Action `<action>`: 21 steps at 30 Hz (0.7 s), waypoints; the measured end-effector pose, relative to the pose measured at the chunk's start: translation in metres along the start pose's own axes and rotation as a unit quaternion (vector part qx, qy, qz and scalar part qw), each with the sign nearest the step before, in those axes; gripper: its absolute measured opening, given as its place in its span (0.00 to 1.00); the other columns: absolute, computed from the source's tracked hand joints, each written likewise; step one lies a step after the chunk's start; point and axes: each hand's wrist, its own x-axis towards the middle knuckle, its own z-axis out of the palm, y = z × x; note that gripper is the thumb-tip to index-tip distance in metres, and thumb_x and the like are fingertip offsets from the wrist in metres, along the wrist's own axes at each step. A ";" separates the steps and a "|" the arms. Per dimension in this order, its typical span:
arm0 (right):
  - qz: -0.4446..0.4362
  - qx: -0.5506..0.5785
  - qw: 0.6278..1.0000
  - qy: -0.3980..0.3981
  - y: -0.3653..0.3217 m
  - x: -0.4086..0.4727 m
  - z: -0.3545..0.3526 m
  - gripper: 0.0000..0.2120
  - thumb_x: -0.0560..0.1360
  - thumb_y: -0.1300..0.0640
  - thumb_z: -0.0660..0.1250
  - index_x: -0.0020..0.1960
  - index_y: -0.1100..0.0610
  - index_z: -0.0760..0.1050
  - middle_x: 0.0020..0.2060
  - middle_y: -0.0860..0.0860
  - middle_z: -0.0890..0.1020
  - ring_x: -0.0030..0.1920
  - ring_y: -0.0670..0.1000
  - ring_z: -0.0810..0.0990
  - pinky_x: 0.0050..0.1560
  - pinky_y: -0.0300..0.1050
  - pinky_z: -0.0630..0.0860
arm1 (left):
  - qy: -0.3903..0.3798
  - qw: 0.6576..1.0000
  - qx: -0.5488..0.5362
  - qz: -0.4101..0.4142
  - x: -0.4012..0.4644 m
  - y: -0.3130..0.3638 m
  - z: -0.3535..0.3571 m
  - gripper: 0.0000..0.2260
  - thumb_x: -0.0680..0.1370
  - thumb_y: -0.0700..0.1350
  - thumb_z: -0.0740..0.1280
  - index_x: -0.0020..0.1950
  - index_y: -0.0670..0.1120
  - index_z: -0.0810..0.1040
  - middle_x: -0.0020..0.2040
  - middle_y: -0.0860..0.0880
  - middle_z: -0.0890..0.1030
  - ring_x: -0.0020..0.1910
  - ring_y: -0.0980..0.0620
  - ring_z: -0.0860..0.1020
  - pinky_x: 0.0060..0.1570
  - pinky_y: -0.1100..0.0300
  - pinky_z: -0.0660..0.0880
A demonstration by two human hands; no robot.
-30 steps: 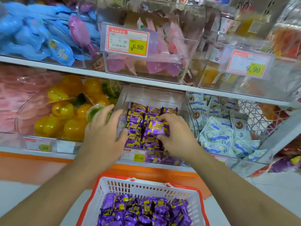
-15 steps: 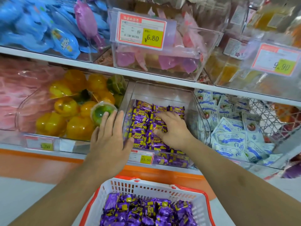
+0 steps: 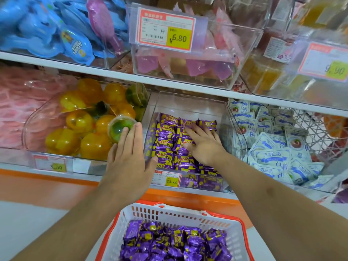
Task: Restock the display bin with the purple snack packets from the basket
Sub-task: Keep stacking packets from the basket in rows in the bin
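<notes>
Right hand (image 3: 204, 146) flat, fingers spread, pressing packets (image 3: 169, 146) in the bin (image 3: 190, 104). Left hand (image 3: 130, 157) open against bin's left wall. More packets in basket (image 3: 180, 216), near.

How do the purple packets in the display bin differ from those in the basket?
The purple packets in the display bin lie flat in neat rows under the right hand; the purple packets in the basket sit in a loose, jumbled heap, untouched. The display bin is clear; the basket is slotted white. Same purple-and-yellow wrappers.
</notes>
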 end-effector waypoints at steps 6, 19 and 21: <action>-0.019 0.048 0.997 0.059 -0.003 -0.015 -0.015 0.32 0.82 0.39 0.62 0.83 0.41 0.56 0.83 0.44 0.56 0.84 0.53 0.47 0.81 0.61 0.45 | -0.012 1.000 -0.008 -0.009 0.000 0.002 -0.006 0.37 0.84 0.60 0.54 0.82 0.53 0.31 0.84 0.55 0.38 0.81 0.56 0.34 0.80 0.49 0.42; -0.135 0.170 0.971 0.097 -0.028 -0.196 0.040 0.09 0.80 0.51 0.62 0.56 0.53 0.76 0.47 0.48 0.77 0.46 0.50 0.77 0.51 0.50 0.76 | 0.036 0.993 -0.017 0.108 -0.084 0.027 -0.018 0.22 0.79 0.49 0.65 0.71 0.43 0.72 0.66 0.43 0.73 0.64 0.41 0.71 0.66 0.45 0.69; -0.099 0.151 0.983 0.009 -0.027 -0.210 0.079 0.07 0.80 0.51 0.62 0.56 0.52 0.76 0.48 0.49 0.78 0.48 0.52 0.77 0.52 0.52 0.76 | -0.026 0.995 -0.008 0.101 -0.104 0.020 0.002 0.21 0.79 0.48 0.66 0.70 0.44 0.72 0.66 0.44 0.73 0.64 0.42 0.73 0.65 0.45 0.71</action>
